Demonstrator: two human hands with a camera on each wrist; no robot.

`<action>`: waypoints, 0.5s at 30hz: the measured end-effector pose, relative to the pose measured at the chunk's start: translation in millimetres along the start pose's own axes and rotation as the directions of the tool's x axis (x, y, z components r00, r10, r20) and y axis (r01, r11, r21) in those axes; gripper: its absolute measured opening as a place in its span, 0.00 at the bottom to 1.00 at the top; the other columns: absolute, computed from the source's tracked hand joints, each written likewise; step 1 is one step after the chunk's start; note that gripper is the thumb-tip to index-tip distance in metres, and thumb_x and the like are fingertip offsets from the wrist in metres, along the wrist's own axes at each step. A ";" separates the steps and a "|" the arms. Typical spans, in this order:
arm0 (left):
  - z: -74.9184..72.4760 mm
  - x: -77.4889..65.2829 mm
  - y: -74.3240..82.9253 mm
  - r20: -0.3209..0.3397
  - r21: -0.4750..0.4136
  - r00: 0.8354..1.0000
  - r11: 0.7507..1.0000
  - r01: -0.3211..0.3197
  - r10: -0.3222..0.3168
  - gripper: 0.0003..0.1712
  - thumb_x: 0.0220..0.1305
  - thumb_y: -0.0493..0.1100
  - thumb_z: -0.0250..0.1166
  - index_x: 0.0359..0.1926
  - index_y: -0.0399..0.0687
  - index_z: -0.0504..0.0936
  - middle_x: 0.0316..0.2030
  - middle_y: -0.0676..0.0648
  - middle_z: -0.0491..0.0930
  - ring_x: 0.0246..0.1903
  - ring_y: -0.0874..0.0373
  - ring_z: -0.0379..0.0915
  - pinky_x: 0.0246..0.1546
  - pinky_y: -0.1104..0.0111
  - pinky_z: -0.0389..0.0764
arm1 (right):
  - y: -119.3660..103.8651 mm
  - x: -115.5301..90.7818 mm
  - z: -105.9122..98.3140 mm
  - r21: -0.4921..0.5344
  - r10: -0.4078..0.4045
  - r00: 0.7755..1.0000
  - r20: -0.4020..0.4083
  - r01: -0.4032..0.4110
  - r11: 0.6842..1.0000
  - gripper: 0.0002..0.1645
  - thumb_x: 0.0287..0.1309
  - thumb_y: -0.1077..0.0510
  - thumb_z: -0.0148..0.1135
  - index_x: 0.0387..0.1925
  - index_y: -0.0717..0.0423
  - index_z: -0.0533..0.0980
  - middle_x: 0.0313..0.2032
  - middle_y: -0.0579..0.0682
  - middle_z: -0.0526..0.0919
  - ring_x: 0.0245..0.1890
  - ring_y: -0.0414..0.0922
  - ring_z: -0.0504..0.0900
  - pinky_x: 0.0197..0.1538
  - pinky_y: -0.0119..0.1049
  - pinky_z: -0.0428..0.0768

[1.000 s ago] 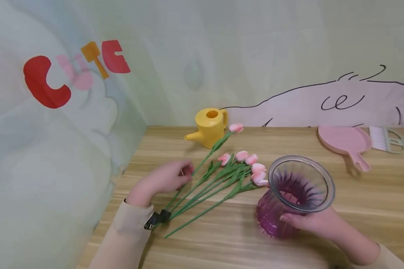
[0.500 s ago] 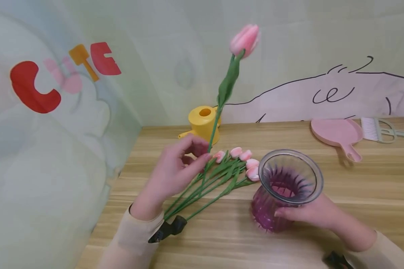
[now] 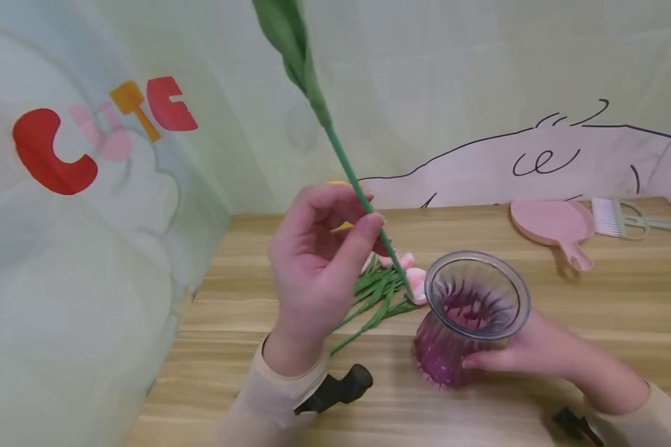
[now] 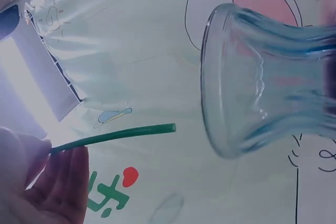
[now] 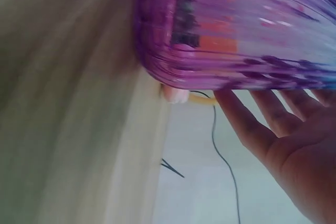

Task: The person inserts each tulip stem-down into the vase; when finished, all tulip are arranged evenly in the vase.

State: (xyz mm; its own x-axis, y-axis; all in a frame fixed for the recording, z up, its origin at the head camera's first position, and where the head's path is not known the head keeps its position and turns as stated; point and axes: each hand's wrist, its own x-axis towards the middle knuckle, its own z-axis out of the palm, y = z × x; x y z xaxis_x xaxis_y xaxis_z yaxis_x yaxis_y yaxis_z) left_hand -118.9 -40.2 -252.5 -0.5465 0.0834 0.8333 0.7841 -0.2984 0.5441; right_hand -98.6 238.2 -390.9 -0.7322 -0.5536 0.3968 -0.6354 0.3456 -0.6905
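In the head view my left hand pinches the green stem of an artificial tulip between thumb and fingers. The tulip stands tilted, its leaf rising past the top edge and its bloom out of view. Its lower stem end points toward the mouth of a glass vase in the left wrist view, with a gap between them. My right hand holds this purple-tinted vase upright by its side, thumb at the near side. In the right wrist view, fingers lie against the vase wall.
Several pink tulips lie on the wooden table, partly behind my left hand. A yellow watering can is mostly hidden there too. At the back right are a pink dustpan and a small brush. Printed cloth walls bound the table.
My left hand has picked one tulip up from the table, raised it and brought it right, its stem end now near the vase. The right hand keeps holding the vase in about the same place.
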 end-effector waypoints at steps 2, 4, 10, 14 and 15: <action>11.1 0.2 -4.2 -0.027 -0.052 0.999 0.998 -0.019 0.018 0.14 0.64 0.23 0.64 0.46 0.18 0.70 0.36 0.49 0.81 0.28 0.56 0.80 0.26 0.59 0.86 | 1.3 -3.7 2.5 -0.005 0.007 1.000 -0.015 -0.007 1.000 0.50 0.39 0.57 0.88 0.64 0.51 0.71 0.53 0.49 0.84 0.52 0.40 0.85 0.57 0.30 0.81; 19.8 -0.9 -9.1 -0.018 -0.068 1.000 0.997 -0.021 0.020 0.15 0.65 0.22 0.64 0.48 0.18 0.69 0.36 0.44 0.81 0.29 0.55 0.80 0.27 0.58 0.87 | 2.5 -6.1 4.9 0.003 0.005 1.000 -0.029 -0.005 1.000 0.49 0.39 0.59 0.88 0.64 0.52 0.71 0.53 0.50 0.84 0.52 0.40 0.84 0.57 0.29 0.80; 28.3 -6.3 -23.0 0.159 0.110 0.987 0.994 -0.016 -0.002 0.20 0.63 0.22 0.64 0.54 0.28 0.71 0.33 0.34 0.80 0.30 0.53 0.81 0.31 0.63 0.87 | 4.4 -4.4 9.8 0.063 -0.010 1.000 -0.029 0.012 0.998 0.48 0.41 0.61 0.86 0.64 0.54 0.70 0.54 0.50 0.84 0.53 0.43 0.84 0.59 0.32 0.80; 28.9 -7.5 -32.1 0.323 0.309 0.946 0.948 -0.075 -0.030 0.20 0.65 0.28 0.67 0.56 0.33 0.74 0.33 0.41 0.84 0.32 0.60 0.81 0.38 0.74 0.85 | 5.4 -4.2 9.6 0.075 0.001 1.000 -0.024 0.001 0.997 0.48 0.42 0.62 0.85 0.64 0.53 0.70 0.54 0.50 0.84 0.53 0.44 0.84 0.58 0.34 0.82; 29.6 -7.7 -34.3 0.363 0.352 0.931 0.930 -0.104 -0.034 0.19 0.66 0.30 0.67 0.57 0.34 0.75 0.33 0.43 0.84 0.32 0.62 0.81 0.40 0.76 0.84 | 5.6 -4.4 9.3 0.078 0.004 1.000 -0.024 -0.002 0.997 0.48 0.42 0.62 0.85 0.64 0.52 0.70 0.54 0.50 0.84 0.53 0.44 0.84 0.58 0.34 0.82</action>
State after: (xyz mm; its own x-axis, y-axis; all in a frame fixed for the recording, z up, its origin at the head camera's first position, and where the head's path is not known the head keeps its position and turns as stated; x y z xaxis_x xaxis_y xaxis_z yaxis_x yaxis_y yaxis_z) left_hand -132.8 -2.5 -274.7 -0.4286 0.4328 0.7931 0.8896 0.0487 0.4542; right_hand -96.6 235.6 -402.1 -0.7401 -0.5339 0.4088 -0.6133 0.2866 -0.7360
